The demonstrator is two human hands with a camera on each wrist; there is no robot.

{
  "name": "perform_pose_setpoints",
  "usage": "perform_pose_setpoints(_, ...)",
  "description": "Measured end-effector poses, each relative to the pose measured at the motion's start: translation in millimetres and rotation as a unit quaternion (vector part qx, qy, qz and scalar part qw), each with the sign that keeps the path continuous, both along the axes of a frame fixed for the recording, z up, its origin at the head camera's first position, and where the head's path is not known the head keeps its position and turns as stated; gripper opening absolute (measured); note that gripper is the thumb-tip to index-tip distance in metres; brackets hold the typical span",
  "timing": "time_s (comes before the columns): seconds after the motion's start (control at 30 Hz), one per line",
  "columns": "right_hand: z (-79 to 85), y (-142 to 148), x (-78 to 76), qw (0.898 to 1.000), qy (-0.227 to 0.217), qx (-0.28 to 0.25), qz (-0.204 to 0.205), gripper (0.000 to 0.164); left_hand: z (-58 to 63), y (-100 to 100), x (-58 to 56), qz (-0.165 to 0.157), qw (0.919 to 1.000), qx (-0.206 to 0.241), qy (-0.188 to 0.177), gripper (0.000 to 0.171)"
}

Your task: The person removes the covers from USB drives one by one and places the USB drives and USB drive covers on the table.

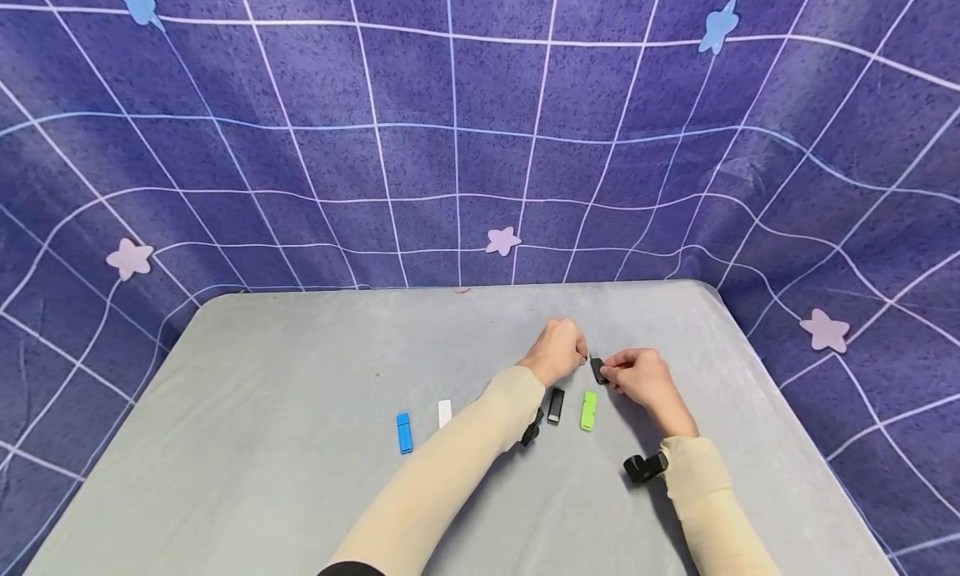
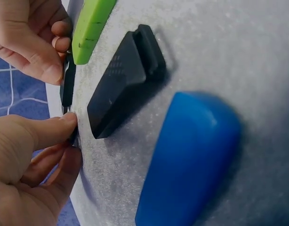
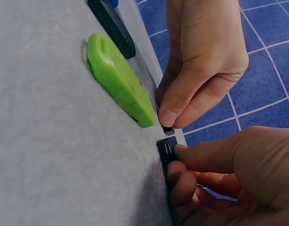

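Note:
My right hand [image 1: 637,374] pinches a black USB stick [image 1: 597,369] between thumb and fingers, its metal plug bare and pointing away from me. Just to its left, my left hand [image 1: 557,348] pinches a small black cap [image 3: 168,131], mostly covered by the fingertips. In the right wrist view a narrow gap separates cap and stick, both low over the table. Nearer to me lie a green USB stick [image 1: 588,411] and another black USB stick [image 1: 555,407]. The left wrist view shows a blue USB stick [image 2: 189,160] close to the camera.
Left of my left forearm, a blue USB stick [image 1: 405,433] and a white one [image 1: 445,413] lie on the grey table [image 1: 262,376]; the forearm partly covers the white one. A purple-blue gridded curtain [image 1: 487,167] with stars hangs behind the table's far edge.

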State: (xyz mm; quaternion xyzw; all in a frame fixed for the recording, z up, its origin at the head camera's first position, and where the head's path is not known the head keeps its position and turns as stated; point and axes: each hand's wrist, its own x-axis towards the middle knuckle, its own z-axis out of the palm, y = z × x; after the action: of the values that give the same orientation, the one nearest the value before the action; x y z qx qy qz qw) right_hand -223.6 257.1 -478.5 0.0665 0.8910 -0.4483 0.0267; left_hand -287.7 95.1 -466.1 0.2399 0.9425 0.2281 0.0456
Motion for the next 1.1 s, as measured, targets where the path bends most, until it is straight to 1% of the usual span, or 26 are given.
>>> perform_pose_setpoints(0.2,-0.2,0.7,-0.9,1.0,-0.003,-0.003,0.002,0.016,-1.8,1.1,-2.0,0.009,0.9999,0.007,-0.002,0.005)
perform_pose_setpoints(0.33,-0.7,0.0,-1.2,1.0,-0.002,-0.005,-0.001,0.017,-3.0,1.7,-3.9,0.014,0.9998,0.009,-0.006,0.013)
perform_pose_setpoints(0.43,-1.9,-0.2,-1.4,1.0,0.002,-0.007,-0.001,0.018,-3.6,1.6,-4.1,0.013,0.9998,0.009,-0.007,0.016)
perform_pose_setpoints(0.6,-3.2,1.7,-1.1,1.0,-0.012,-0.008,-0.004,0.018,-5.0,1.7,-3.8,0.007,0.9998,0.015,-0.006,0.017)
perform_pose_setpoints(0.77,-2.4,3.8,-0.1,1.0,-0.019,-0.004,-0.004,0.02,-6.8,2.4,-4.5,0.003,0.9999,0.016,-0.002,0.018)
perform_pose_setpoints(1.1,-0.4,4.6,0.2,1.0,-0.023,-0.011,0.001,0.02,-7.3,3.6,-5.5,0.0,0.9999,0.01,-0.008,0.021)
